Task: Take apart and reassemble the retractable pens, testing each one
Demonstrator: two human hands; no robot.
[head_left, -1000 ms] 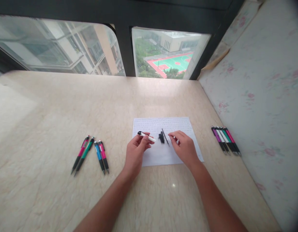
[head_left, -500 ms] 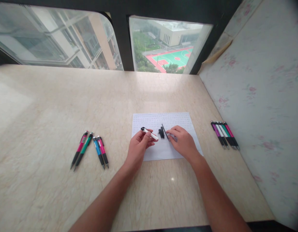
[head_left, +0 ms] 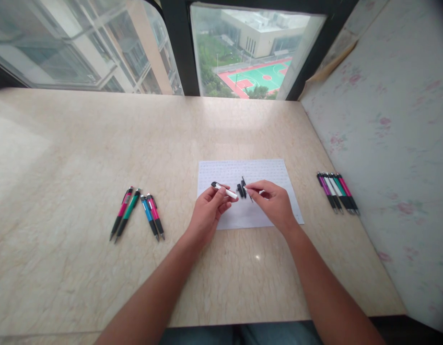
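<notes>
My left hand (head_left: pixel 207 211) pinches a white pen barrel (head_left: pixel 225 190) with a black end, holding it just above a white sheet of paper (head_left: pixel 248 168). My right hand (head_left: pixel 273 201) is closed in a pinch on a thin black refill (head_left: pixel 247 189), its tip close to the barrel's open end. Small black pen parts (head_left: pixel 240 188) lie on the paper between the two hands.
Several coloured pens (head_left: pixel 138 213) lie in a loose group at the left on the marble table (head_left: pixel 99 143). Another row of several pens (head_left: pixel 337 192) lies at the right, near a flowered wall (head_left: pixel 394 143). Windows run along the far edge.
My right hand has taken up the thin black refill from the paper and brought it toward the barrel. The left hand keeps its hold. The camera has tilted down slightly.
</notes>
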